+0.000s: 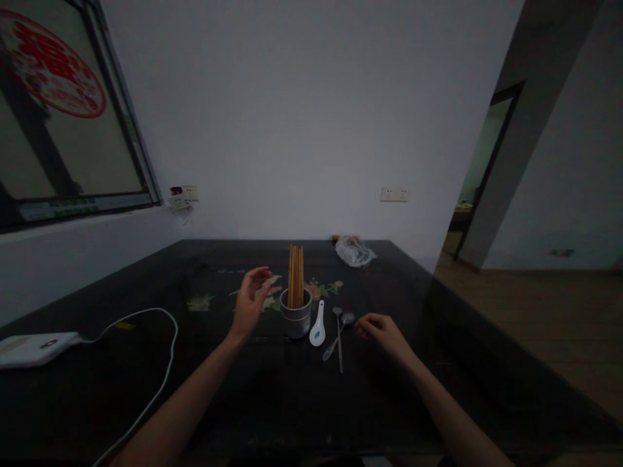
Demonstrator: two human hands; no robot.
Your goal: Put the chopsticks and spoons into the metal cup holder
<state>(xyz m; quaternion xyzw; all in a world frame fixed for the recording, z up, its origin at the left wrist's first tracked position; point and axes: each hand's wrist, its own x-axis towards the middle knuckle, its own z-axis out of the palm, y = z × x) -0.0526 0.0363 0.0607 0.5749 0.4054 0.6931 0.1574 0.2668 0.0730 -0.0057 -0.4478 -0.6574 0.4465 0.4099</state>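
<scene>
A grey metal cup point(296, 323) stands upright on the dark table, with a bunch of wooden chopsticks point(295, 277) upright in it. To its left my left hand point(250, 301) is raised and open, thumb and fingers apart, without touching the cup. Just right of the cup lies a white ceramic spoon point(318, 327), bowl toward me. Beside it, two metal spoons lie crossed: a long-handled spoon point(340, 350) and another spoon point(331, 350) slanting under or over it. My right hand point(382, 329) is right of their bowls, fingers loosely curled together, with nothing visible in them.
A crumpled clear plastic bag point(355, 251) lies at the table's far edge. On the left, a white power bank point(39, 349) trails a white cable point(172, 337) across the table point(272, 402) toward me. Wall sockets point(394, 194) are behind; a window point(58, 97) is at left.
</scene>
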